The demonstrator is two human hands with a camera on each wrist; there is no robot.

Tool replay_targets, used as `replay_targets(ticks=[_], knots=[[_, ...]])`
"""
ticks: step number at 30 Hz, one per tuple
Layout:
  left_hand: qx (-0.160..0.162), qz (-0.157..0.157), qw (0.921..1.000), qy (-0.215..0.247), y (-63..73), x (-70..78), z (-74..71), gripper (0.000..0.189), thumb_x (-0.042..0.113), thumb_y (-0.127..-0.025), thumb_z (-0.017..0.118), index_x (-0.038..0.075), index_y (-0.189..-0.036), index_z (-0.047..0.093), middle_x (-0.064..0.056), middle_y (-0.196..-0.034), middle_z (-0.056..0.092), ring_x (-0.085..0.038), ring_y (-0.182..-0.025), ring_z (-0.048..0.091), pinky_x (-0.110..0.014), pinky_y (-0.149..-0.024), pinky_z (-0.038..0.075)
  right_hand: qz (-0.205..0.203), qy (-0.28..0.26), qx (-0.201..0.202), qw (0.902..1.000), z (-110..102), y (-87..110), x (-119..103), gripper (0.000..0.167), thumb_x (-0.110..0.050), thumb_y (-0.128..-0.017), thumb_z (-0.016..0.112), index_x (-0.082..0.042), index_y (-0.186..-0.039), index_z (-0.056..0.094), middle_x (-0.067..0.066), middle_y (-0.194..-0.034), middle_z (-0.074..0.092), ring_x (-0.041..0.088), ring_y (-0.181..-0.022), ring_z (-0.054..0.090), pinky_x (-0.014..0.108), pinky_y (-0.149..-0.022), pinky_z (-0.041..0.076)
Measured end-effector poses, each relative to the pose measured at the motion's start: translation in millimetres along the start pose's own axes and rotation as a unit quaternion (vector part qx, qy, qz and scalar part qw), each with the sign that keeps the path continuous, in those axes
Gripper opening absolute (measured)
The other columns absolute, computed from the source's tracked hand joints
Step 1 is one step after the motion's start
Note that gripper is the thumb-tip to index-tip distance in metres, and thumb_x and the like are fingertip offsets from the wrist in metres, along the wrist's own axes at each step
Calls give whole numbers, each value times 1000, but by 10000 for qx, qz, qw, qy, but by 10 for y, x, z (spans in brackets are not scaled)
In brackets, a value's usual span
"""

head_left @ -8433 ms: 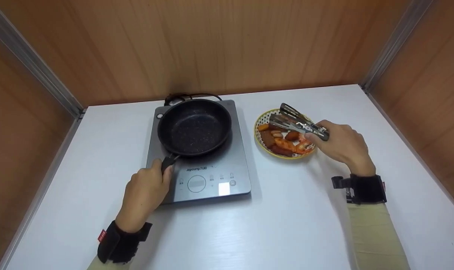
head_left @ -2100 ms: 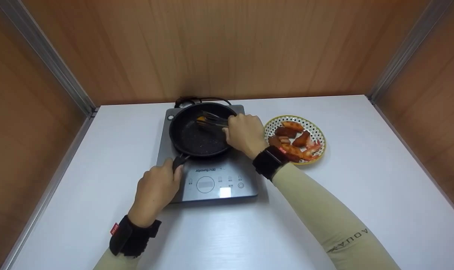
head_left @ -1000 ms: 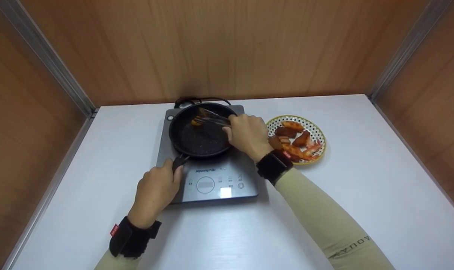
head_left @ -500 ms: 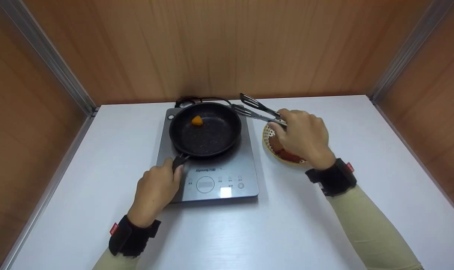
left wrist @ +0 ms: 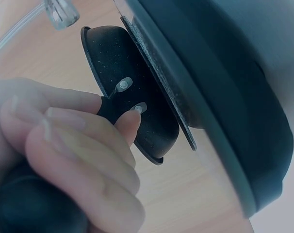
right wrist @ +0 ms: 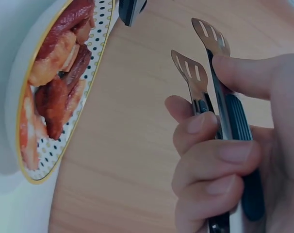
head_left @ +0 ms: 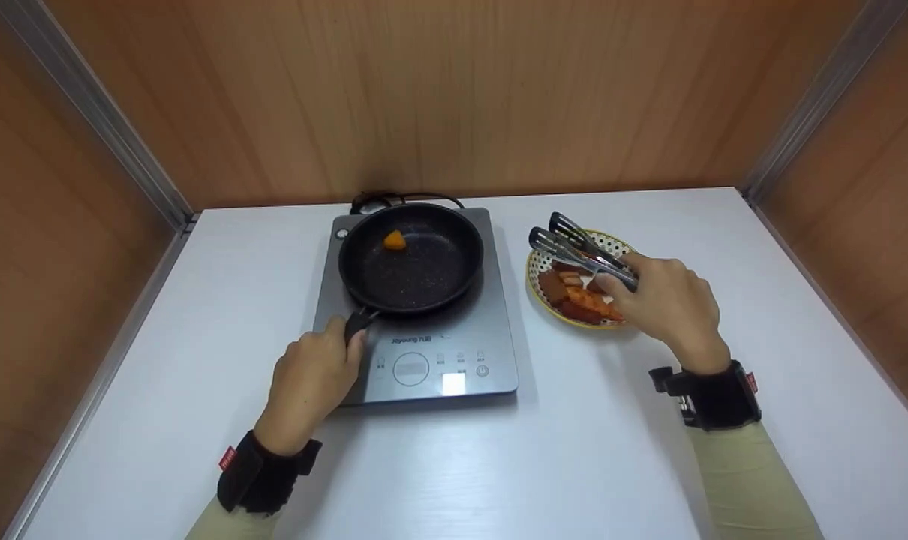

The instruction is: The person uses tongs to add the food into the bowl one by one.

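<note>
A black frying pan sits on the induction cooktop, its handle gripped by my left hand. One orange chunk of food lies inside the pan, toward its far left. My right hand holds metal tongs above the dotted plate; their slotted tips stand apart with nothing between them. On that plate are several cooked pieces, among them reddish-brown meat and what looks like a shrimp. Hand and tongs hide part of the plate in the head view.
The cooktop's black cable loops behind it, near the wooden back panel. Wooden side panels with metal corner strips enclose the white table on left and right.
Over the last second my right hand has drawn the tongs out of the pan and moved right, over the plate. The orange chunk has stayed behind in the pan. My left hand keeps its place.
</note>
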State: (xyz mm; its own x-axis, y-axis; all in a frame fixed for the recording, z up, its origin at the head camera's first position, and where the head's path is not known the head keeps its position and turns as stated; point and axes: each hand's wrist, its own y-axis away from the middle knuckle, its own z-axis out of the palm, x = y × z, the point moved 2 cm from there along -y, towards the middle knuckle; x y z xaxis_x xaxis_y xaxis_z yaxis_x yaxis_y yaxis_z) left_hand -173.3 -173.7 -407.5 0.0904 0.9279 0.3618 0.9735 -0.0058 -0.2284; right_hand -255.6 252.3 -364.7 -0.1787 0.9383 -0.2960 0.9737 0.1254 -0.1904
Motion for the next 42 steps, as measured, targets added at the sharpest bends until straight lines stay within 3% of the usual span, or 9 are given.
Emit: replay_targets(ticks=[2, 10, 15, 19, 25, 42], knots=[[-2, 6, 10000, -3, -1, 2, -2, 33, 24, -108, 62, -9, -104, 66, -19, -64, 61, -25, -52, 54, -36, -42, 40, 88, -55, -103, 9999, -4, 19, 41, 57, -56, -103, 62, -9, -134, 69, 16, -94, 70, 30, -74, 59, 37, -53, 39], [-84, -22, 10000, -9, -5, 8, -1, 33, 26, -108, 61, -6, -103, 64, -17, -66, 60, -26, -54, 55, -37, -44, 40, 121, -73, -630, 9979, -26, 47, 131, 50, -51, -106, 60, -3, -116, 69, 16, -91, 67, 29, -73, 59, 37, -55, 39], [-93, -28, 9999, 32, -7, 10, -2, 32, 25, -108, 61, -6, -103, 63, -16, -65, 59, -25, -53, 54, -37, -44, 40, 60, -61, -1165, 9931, 17, 60, 147, 52, -43, -108, 60, 7, -123, 66, 21, -97, 69, 31, -78, 60, 43, -64, 47], [-101, -26, 9999, 25, -5, 13, 2, 32, 26, -108, 62, -6, -103, 63, -15, -65, 59, -26, -54, 55, -38, -44, 40, 18, -123, -1479, 9889, 70, 67, 130, 52, -40, -108, 59, 9, -123, 66, 18, -92, 67, 29, -75, 59, 43, -64, 47], [-125, -50, 9999, 7, -9, 25, 6, 31, 25, -108, 62, -4, -98, 62, -14, -63, 56, -25, -54, 53, -36, -44, 38, 47, 147, -1551, 9878, 95, 76, 101, 48, -43, -107, 59, 4, -114, 68, 12, -82, 62, 27, -70, 56, 41, -58, 42], [-244, -116, 9996, 74, -14, 20, -22, 32, 27, -109, 59, -3, -98, 62, -14, -65, 57, -26, -55, 53, -37, -45, 40, 414, 450, -1536, 9862, 138, 74, 74, 50, -48, -105, 56, -1, -112, 69, 17, -91, 65, 33, -78, 60, 46, -59, 45]])
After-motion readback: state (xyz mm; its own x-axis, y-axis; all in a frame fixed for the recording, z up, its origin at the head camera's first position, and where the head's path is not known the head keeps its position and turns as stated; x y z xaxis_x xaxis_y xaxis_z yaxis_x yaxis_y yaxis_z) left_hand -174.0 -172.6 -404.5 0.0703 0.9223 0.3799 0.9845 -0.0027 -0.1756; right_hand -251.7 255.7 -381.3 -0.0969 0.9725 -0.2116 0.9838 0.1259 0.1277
